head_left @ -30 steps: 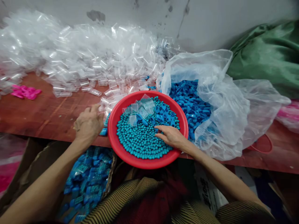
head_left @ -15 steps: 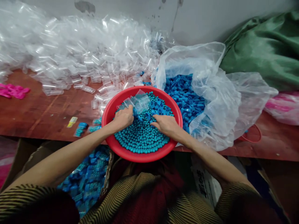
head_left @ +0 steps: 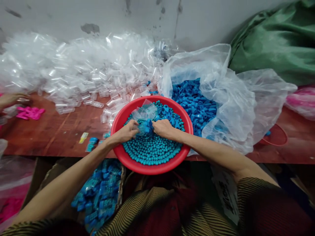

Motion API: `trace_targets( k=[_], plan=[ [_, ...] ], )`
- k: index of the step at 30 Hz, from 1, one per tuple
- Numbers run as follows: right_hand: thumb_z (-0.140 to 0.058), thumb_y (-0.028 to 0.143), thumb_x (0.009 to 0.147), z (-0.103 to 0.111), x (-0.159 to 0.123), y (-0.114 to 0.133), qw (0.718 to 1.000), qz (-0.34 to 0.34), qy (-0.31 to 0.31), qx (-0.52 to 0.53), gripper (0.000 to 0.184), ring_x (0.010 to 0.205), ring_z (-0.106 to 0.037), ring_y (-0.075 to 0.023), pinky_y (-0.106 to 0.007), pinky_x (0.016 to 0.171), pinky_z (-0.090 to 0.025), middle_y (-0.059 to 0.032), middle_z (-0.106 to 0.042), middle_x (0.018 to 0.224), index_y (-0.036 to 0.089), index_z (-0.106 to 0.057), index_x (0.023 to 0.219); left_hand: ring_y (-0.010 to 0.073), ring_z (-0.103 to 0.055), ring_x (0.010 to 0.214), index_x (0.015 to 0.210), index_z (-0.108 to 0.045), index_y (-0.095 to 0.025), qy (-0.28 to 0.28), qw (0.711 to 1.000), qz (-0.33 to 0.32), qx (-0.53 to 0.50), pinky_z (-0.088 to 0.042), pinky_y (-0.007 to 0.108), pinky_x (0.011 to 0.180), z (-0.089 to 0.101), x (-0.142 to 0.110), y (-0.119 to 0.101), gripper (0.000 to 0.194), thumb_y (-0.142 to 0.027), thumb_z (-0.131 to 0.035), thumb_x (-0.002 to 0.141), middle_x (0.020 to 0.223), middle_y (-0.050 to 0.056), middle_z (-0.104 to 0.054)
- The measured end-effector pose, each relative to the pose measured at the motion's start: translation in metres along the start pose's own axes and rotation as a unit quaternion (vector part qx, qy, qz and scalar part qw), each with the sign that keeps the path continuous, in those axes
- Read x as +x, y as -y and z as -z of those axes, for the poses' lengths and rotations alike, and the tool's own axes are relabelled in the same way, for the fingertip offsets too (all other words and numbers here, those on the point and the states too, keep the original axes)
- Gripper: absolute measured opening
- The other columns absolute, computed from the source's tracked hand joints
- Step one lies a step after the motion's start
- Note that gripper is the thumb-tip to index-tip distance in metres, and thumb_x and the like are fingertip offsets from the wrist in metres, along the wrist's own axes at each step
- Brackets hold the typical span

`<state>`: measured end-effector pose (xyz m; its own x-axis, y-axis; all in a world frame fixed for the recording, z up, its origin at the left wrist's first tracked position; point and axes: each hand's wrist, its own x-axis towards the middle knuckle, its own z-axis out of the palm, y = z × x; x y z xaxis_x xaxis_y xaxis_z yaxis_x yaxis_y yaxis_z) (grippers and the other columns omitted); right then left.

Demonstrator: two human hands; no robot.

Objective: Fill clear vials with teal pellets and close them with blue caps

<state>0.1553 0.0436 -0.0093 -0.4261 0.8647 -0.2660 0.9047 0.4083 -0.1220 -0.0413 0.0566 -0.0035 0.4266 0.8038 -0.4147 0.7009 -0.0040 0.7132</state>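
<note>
Over the middle of the red basin (head_left: 152,169), both hands met at one small piece. The left hand's (head_left: 129,131) fingers pinched a clear packet (head_left: 142,128), its outline blurred, while the right hand's (head_left: 163,128) curled fingers were pressed together at the blue cap (head_left: 149,124) beside it. Both backs faced up and both wrists crossed the rim, the left forearm slanting in from the lower left, the right forearm from the lower right.

Under them lay turquoise beads (head_left: 152,157), too many to count. At the back of the basin sat several blue caps (head_left: 169,114) and a few overlapping clear packets (head_left: 146,111). The one basin hung partly over the surface's (head_left: 54,137) front edge, with a cluster of clear packets just behind its left side.

To the left along that edge lay one yellow piece (head_left: 83,137) and one blue-capped bead packet (head_left: 91,144), with a stretch of surface between them and the pink pieces (head_left: 30,113), roughly a handful. Another person's hand (head_left: 12,100) reached in just above those. One long heap of clear packets (head_left: 81,65) ran along the wall. Right of the basin stood one open plastic bag (head_left: 236,111) of blue caps, then one red basket (head_left: 277,135). Below the edge, one carton (head_left: 120,186) held many blue-capped packets.
</note>
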Motion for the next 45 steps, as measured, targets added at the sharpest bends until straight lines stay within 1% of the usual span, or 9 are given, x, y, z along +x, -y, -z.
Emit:
trace_targets(
  k=[3, 7, 11, 17, 22, 28, 33, 39, 45],
  plan=[
    [-0.042, 0.032, 0.090, 0.002, -0.008, -0.005, 1.000, 0.012, 0.000, 0.003, 0.029, 0.095, -0.064, -0.0259, -0.030, 0.071, -0.047, -0.0145, -0.068, 0.101, 0.014, -0.061, 0.102, 0.0108, -0.057, 0.060, 0.107, -0.040, -0.017, 0.058, 0.984, -0.001, -0.169, -0.042, 0.022, 0.051, 0.003, -0.012, -0.004, 0.040, -0.036, -0.056, 0.075, 0.094, 0.005, -0.063],
    [-0.039, 0.035, 0.092, 0.004, -0.027, -0.020, 0.998, 0.016, -0.011, 0.066, 0.032, 0.092, -0.064, -0.0236, -0.028, 0.071, -0.044, -0.0114, -0.069, 0.097, 0.015, -0.059, 0.106, 0.0148, -0.063, 0.071, 0.102, -0.044, -0.017, 0.109, 0.962, 0.013, -0.251, -0.046, 0.025, 0.056, -0.002, -0.020, -0.016, 0.042, -0.037, -0.063, 0.071, 0.101, 0.008, -0.064],
    [-0.040, 0.028, 0.093, 0.005, -0.044, -0.029, 0.989, 0.037, -0.021, 0.139, 0.032, 0.094, -0.063, -0.0203, -0.027, 0.076, -0.042, -0.0088, -0.068, 0.104, 0.017, -0.052, 0.120, 0.0152, -0.064, 0.075, 0.099, -0.047, -0.017, 0.166, 0.943, -0.012, -0.287, -0.047, 0.026, 0.062, -0.006, -0.018, -0.024, 0.035, -0.033, -0.063, 0.072, 0.098, 0.008, -0.065],
    [-0.037, 0.009, 0.088, 0.012, -0.072, -0.013, 0.999, 0.002, 0.033, -0.017, 0.028, 0.086, -0.063, -0.0253, -0.030, 0.065, -0.043, -0.0148, -0.068, 0.093, 0.011, -0.063, 0.099, 0.0135, -0.061, 0.063, 0.093, -0.054, -0.018, 0.256, 0.942, 0.028, -0.216, -0.046, 0.024, 0.054, -0.021, -0.014, -0.024, 0.028, -0.029, -0.062, 0.069, 0.079, 0.003, -0.067],
    [-0.034, 0.002, 0.084, 0.015, -0.079, -0.009, 0.995, -0.034, 0.083, -0.037, 0.033, 0.075, -0.065, -0.0254, -0.031, 0.057, -0.041, -0.0162, -0.069, 0.082, 0.009, -0.066, 0.086, 0.0095, -0.043, 0.036, 0.053, -0.052, -0.016, 0.217, 0.970, 0.102, -0.043, -0.032, 0.021, 0.039, -0.062, 0.009, -0.030, 0.012, -0.016, -0.058, 0.063, 0.039, -0.004, -0.047],
    [-0.039, 0.012, 0.086, 0.008, -0.074, -0.024, 0.995, -0.064, 0.069, -0.035, 0.025, 0.076, -0.066, -0.0216, -0.026, 0.057, -0.040, -0.0150, -0.070, 0.083, 0.011, -0.064, 0.089, 0.0054, -0.033, 0.037, 0.051, -0.042, -0.016, 0.158, 0.975, 0.109, -0.115, -0.031, 0.021, 0.042, -0.099, 0.045, -0.043, 0.025, -0.013, -0.061, 0.068, 0.039, -0.008, -0.036],
    [-0.043, 0.025, 0.087, 0.017, -0.082, -0.032, 0.998, -0.061, 0.023, 0.012, 0.022, 0.086, -0.064, -0.0237, -0.028, 0.064, -0.040, -0.0127, -0.068, 0.093, 0.013, -0.059, 0.096, 0.0077, -0.046, 0.048, 0.063, -0.045, -0.016, 0.183, 0.944, 0.073, -0.265, -0.045, 0.025, 0.054, -0.084, 0.045, -0.042, 0.022, -0.025, -0.065, 0.068, 0.052, -0.006, -0.043],
    [-0.048, 0.028, 0.086, 0.009, -0.080, -0.044, 0.982, -0.061, -0.080, 0.159, 0.021, 0.079, -0.061, -0.0193, -0.026, 0.066, -0.039, -0.0068, -0.066, 0.086, 0.014, -0.052, 0.102, 0.0131, -0.058, 0.071, 0.087, -0.061, -0.014, 0.194, 0.864, 0.068, -0.459, -0.050, 0.028, 0.067, -0.055, 0.032, -0.031, 0.038, -0.026, -0.080, 0.055, 0.079, 0.003, -0.061],
    [-0.042, 0.028, 0.091, -0.002, -0.073, -0.040, 0.947, -0.046, -0.155, 0.278, 0.027, 0.086, -0.062, -0.0201, -0.029, 0.075, -0.042, -0.0076, -0.067, 0.095, 0.017, -0.054, 0.112, 0.0118, -0.059, 0.069, 0.086, -0.063, -0.012, 0.149, 0.865, 0.044, -0.477, -0.048, 0.023, 0.064, -0.053, 0.017, -0.030, 0.036, -0.026, -0.080, 0.057, 0.074, 0.002, -0.062]
  ],
)
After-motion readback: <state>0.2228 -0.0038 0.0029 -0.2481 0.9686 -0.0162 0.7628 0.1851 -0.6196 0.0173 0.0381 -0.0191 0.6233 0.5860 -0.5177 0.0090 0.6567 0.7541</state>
